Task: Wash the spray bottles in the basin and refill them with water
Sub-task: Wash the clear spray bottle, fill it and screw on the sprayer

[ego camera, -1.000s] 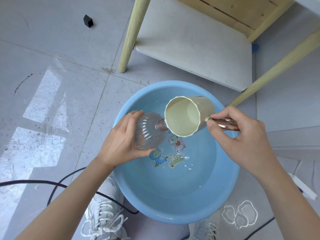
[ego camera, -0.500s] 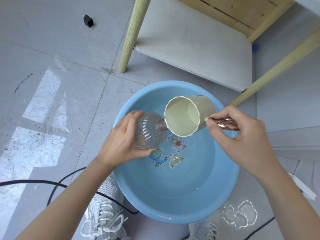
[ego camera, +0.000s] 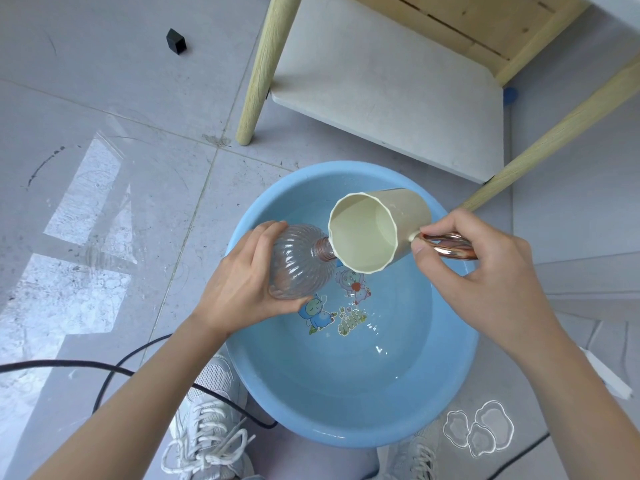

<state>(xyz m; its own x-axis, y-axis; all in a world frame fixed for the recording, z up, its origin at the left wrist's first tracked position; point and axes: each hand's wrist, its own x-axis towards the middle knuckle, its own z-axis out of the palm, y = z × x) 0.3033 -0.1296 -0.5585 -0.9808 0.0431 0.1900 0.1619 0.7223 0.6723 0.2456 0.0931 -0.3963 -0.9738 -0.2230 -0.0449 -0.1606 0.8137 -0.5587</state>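
Spray bottle [ego camera: 299, 263], clear, ribbed, no spray head on it, held tilted above the basin [ego camera: 346, 432], over its left far part, neck pointing across toward the basin's middle. My left hand [ego camera: 242, 284] has its grip wrapped round the bottle's body, thumb underneath, fingers over the top. Copper collar on the neck touches the lower lip of a cream cup [ego camera: 375, 230], which is tipped on its side above the basin's far half, mouth turned toward the bottle. My right hand [ego camera: 485, 271] has its grip pinched on the cup's copper handle [ego camera: 448, 247], over the basin's right rim. Cannot tell if water is running from cup to bottle. Basin is light blue, sits on the tiled floor [ego camera: 104, 98], shallow water in it, cartoon stickers [ego camera: 325, 315] on its bottom. Beyond the basin: a pale wood table leg [ego camera: 259, 67] and a white lower shelf [ego camera: 398, 98]. A black cable [ego camera: 104, 368] runs in from the basin's left and under its near edge. White laced shoe [ego camera: 207, 431] at the basin's near left. Small water puddles [ego camera: 479, 433] on the floor at its near right. A little black block [ego camera: 176, 41] lies far beyond, to the left.
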